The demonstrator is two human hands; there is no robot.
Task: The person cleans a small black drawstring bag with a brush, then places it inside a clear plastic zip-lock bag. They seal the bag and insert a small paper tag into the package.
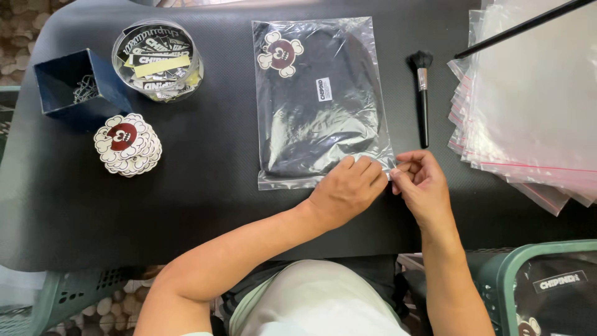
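Nearest camera: light-coloured shirt (317, 302) and both forearms, with a green crate (497, 274) at the near right holding packed bags
Progress: dark folded garment (317, 99) already lies inside the clear bag (323, 165), flat on the tabletop (211, 180); a cartoon sticker (280, 54) and a small white label (324, 89) show through the plastic; the near edge looks like the bag's opening, and both hands work at its right corner, so closing seems to be what is left, though whether the strip is part shut cannot be told
Left hand: left hand (348, 186) lies palm down with fingers together, pressed flat on the bag's near right edge
Right hand: right hand (420, 180) is curled, thumb and fingertips pinched together on the bag's near right corner, just beside the left hand
Bag position: middle of the tabletop, long side running far to near, with its near edge under the hands
Right side: black brush (422, 93) lies just beside the bag; a stack of empty clear bags (528, 106) sits at the right edge, a thin black rod (522, 26) across it
Left side: pile of round stickers (127, 144), a clear tub of labels (157, 59) and a blue box (78, 84), all well apart from the hands
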